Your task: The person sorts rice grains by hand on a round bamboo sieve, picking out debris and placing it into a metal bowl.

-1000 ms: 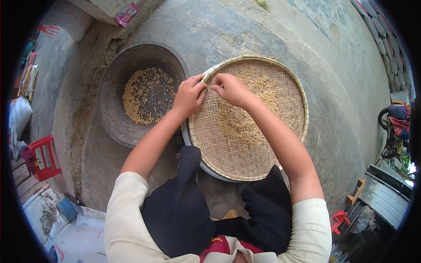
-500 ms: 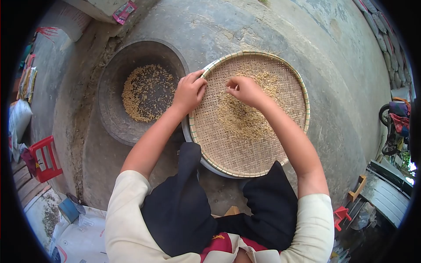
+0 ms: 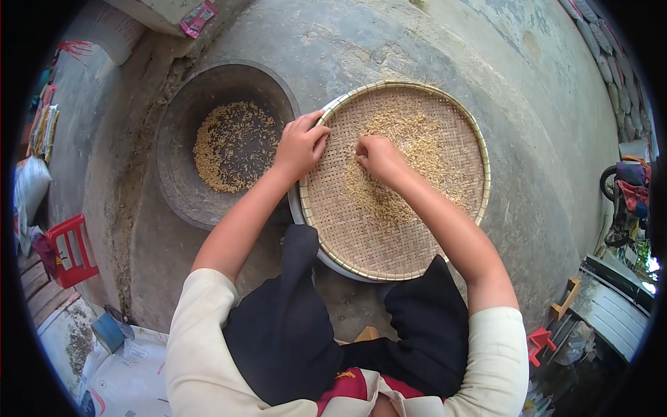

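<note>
A round woven tray (image 3: pixel 375 254) with a bound rim rests on a metal basin (image 3: pixel 347 272), and yellowish grains (image 3: pixel 410 139) are spread across its middle. My left hand (image 3: pixel 301 144) is closed round the tray's left rim. Over the grains, my right hand (image 3: pixel 379 157) is closed with its fingertips pointing down near the weave; whatever it pinches is too small to make out. To the left stands a wide dark basin (image 3: pixel 182 191) with more grains (image 3: pixel 215 160) on its bottom.
A red plastic stool (image 3: pixel 72 251) stands at the left. White sacks (image 3: pixel 132 379) lie at the lower left, and stacked sacks (image 3: pixel 608 59) line the upper right. A pink packet (image 3: pixel 198 19) is at the top. Parts of a motorbike (image 3: pixel 615 201) show at the right.
My right hand has dropped slightly toward the grains and its fingers have curled in more. My left hand stays on the rim.
</note>
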`<action>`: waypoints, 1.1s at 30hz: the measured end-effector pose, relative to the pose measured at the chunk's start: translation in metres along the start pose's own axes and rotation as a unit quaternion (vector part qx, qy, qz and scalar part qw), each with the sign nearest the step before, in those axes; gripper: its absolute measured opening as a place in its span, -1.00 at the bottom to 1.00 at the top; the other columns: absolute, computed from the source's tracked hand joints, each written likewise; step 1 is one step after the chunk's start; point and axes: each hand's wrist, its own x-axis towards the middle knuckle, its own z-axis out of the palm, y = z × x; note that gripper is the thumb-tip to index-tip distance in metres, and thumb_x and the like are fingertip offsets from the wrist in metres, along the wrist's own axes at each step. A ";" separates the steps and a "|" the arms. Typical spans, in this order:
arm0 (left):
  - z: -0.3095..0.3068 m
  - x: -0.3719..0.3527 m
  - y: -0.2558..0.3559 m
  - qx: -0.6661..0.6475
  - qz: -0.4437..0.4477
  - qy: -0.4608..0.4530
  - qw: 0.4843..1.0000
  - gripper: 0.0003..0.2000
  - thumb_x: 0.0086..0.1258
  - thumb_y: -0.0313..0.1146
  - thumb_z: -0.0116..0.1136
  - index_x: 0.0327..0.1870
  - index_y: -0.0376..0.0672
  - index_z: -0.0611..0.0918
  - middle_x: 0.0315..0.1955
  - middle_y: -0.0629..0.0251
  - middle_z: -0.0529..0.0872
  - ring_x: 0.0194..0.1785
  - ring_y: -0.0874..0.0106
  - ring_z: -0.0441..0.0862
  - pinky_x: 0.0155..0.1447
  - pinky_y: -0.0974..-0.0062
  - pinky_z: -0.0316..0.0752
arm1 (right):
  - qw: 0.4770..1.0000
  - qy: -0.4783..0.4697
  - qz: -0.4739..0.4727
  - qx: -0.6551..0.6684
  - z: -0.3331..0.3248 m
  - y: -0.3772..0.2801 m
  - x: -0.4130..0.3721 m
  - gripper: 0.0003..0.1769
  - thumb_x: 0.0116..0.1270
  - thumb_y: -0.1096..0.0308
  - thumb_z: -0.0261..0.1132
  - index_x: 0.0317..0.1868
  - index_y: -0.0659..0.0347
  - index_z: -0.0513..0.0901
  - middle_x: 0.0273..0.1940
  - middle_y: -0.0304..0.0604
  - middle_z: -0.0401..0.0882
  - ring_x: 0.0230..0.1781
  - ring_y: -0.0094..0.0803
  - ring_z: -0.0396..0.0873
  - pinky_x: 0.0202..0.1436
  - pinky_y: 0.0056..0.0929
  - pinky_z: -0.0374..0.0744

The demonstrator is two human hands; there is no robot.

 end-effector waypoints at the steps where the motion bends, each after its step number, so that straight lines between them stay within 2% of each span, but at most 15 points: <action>1: 0.000 0.000 0.000 0.001 0.003 0.008 1.000 -0.88 0.19 -0.41 0.17 -0.26 -0.11 0.65 0.06 0.23 0.54 0.13 0.24 0.47 0.15 0.27 0.35 | 1.000 0.008 -0.010 -0.001 0.002 0.001 0.000 -0.89 0.10 0.43 0.30 -0.36 0.26 0.57 -0.31 0.02 0.56 -0.23 -0.06 0.55 -0.14 -0.22 0.52; 9: 0.001 0.001 -0.001 0.001 0.010 0.014 1.000 -0.89 0.17 -0.41 0.17 -0.28 -0.12 0.65 0.04 0.23 0.54 0.12 0.24 0.47 0.14 0.27 0.35 | 0.999 -0.012 -0.023 -0.045 0.002 0.002 0.008 -0.91 0.09 0.44 0.28 -0.38 0.26 0.59 -0.33 0.04 0.59 -0.27 -0.05 0.57 -0.17 -0.19 0.53; 15: -0.002 0.002 0.000 -0.001 0.003 -0.004 1.000 -0.87 0.20 -0.42 0.17 -0.23 -0.08 0.65 0.09 0.21 0.52 0.15 0.24 0.45 0.17 0.26 0.34 | 0.999 -0.017 0.042 0.011 -0.040 -0.032 0.017 -0.88 0.11 0.40 0.32 -0.39 0.29 0.62 -0.39 0.02 0.63 -0.32 -0.14 0.61 -0.17 -0.29 0.55; 18: 0.000 0.000 -0.001 0.002 0.019 0.018 1.000 -0.88 0.17 -0.40 0.18 -0.29 -0.14 0.65 0.04 0.21 0.55 0.12 0.23 0.48 0.13 0.26 0.36 | 0.974 -0.047 -0.056 0.214 -0.061 -0.078 0.022 -0.81 0.16 0.39 0.30 -0.23 0.30 0.65 -0.33 -0.01 0.66 -0.32 -0.29 0.63 -0.14 -0.42 0.56; 19: -0.004 -0.001 0.001 0.001 -0.017 -0.045 0.999 -0.87 0.16 -0.40 0.18 -0.28 -0.15 0.65 0.04 0.20 0.55 0.12 0.22 0.48 0.13 0.25 0.36 | 0.938 -0.077 -0.116 0.317 -0.062 -0.091 0.024 -0.77 0.18 0.39 0.28 -0.16 0.30 0.65 -0.29 -0.03 0.66 -0.32 -0.34 0.63 -0.13 -0.44 0.56; 20: -0.007 0.000 0.002 0.002 -0.053 -0.107 0.993 -0.86 0.16 -0.39 0.19 -0.28 -0.16 0.65 0.04 0.19 0.55 0.13 0.22 0.48 0.13 0.25 0.37 | 0.938 -0.074 -0.115 0.320 -0.062 -0.101 0.024 -0.77 0.18 0.39 0.28 -0.16 0.30 0.65 -0.29 -0.03 0.66 -0.32 -0.34 0.63 -0.13 -0.44 0.56; 22: -0.009 0.002 0.005 -0.062 -0.084 -0.096 0.990 -0.84 0.15 -0.37 0.20 -0.26 -0.17 0.64 0.04 0.18 0.55 0.15 0.19 0.46 0.14 0.24 0.36 | 0.898 -0.113 -0.144 0.400 -0.060 -0.114 0.019 -0.71 0.22 0.38 0.23 -0.05 0.27 0.63 -0.22 -0.04 0.67 -0.27 -0.36 0.63 -0.11 -0.44 0.56; 23: -0.010 0.004 0.008 -0.129 -0.118 -0.079 0.981 -0.81 0.14 -0.36 0.22 -0.24 -0.18 0.64 0.04 0.17 0.54 0.17 0.17 0.44 0.15 0.22 0.35 | 0.899 -0.108 -0.144 0.400 -0.060 -0.109 0.019 -0.71 0.22 0.38 0.23 -0.05 0.27 0.63 -0.22 -0.04 0.67 -0.27 -0.36 0.63 -0.11 -0.44 0.56; 24: -0.012 0.004 0.011 -0.130 -0.114 -0.080 0.982 -0.81 0.14 -0.36 0.22 -0.24 -0.18 0.64 0.04 0.17 0.54 0.17 0.17 0.44 0.15 0.22 0.35 | 0.935 -0.054 -0.121 0.329 -0.058 -0.096 0.020 -0.71 0.23 0.37 0.23 -0.05 0.28 0.62 -0.21 -0.05 0.66 -0.26 -0.37 0.62 -0.11 -0.44 0.56; 25: -0.015 0.005 0.015 -0.036 -0.024 -0.049 0.998 -0.75 0.11 -0.35 0.25 -0.17 -0.14 0.62 0.04 0.20 0.54 0.16 0.20 0.45 0.16 0.24 0.35 | 0.962 0.002 -0.094 0.255 -0.056 -0.082 0.018 -0.71 0.24 0.35 0.22 -0.05 0.29 0.62 -0.21 -0.05 0.66 -0.25 -0.38 0.62 -0.11 -0.43 0.56; 27: -0.020 0.010 0.019 0.149 0.158 0.021 0.976 -0.61 0.05 -0.33 0.30 -0.04 -0.07 0.58 0.05 0.25 0.54 0.14 0.26 0.46 0.17 0.27 0.34 | 0.966 0.036 -0.032 0.253 -0.056 -0.046 0.008 -0.70 0.27 0.30 0.22 -0.07 0.31 0.62 -0.23 -0.07 0.65 -0.24 -0.38 0.60 -0.11 -0.42 0.55; 28: -0.012 0.009 0.014 0.116 0.169 -0.012 0.979 -0.62 0.04 -0.29 0.33 -0.05 0.02 0.59 0.05 0.37 0.52 0.17 0.31 0.41 0.19 0.29 0.31 | 0.966 0.043 -0.009 0.256 -0.058 -0.028 0.001 -0.69 0.28 0.28 0.22 -0.08 0.32 0.61 -0.24 -0.08 0.64 -0.25 -0.38 0.60 -0.12 -0.43 0.54; 29: -0.011 0.010 0.015 0.116 0.172 -0.012 0.978 -0.62 0.04 -0.29 0.33 -0.05 0.02 0.59 0.05 0.37 0.52 0.17 0.31 0.41 0.19 0.29 0.31 | 0.966 0.040 0.023 0.254 -0.064 -0.013 -0.011 -0.68 0.28 0.27 0.22 -0.07 0.32 0.61 -0.25 -0.09 0.64 -0.26 -0.41 0.59 -0.13 -0.45 0.53; 31: -0.009 0.010 0.021 0.064 0.178 -0.107 0.976 -0.67 0.08 -0.35 0.26 -0.08 -0.03 0.58 -0.08 0.37 0.55 0.13 0.34 0.42 0.16 0.33 0.30 | 0.967 0.049 0.069 0.240 -0.075 0.020 -0.040 -0.67 0.29 0.25 0.22 -0.06 0.34 0.59 -0.27 -0.11 0.63 -0.28 -0.46 0.58 -0.15 -0.47 0.52; 33: -0.005 0.017 0.027 0.027 0.169 -0.117 0.978 -0.68 0.09 -0.40 0.24 -0.07 -0.05 0.58 -0.17 0.39 0.57 0.02 0.37 0.47 0.10 0.35 0.34 | 0.965 0.071 0.115 0.224 -0.087 0.046 -0.071 -0.67 0.30 0.25 0.22 -0.06 0.34 0.59 -0.31 -0.16 0.62 -0.31 -0.50 0.56 -0.20 -0.49 0.51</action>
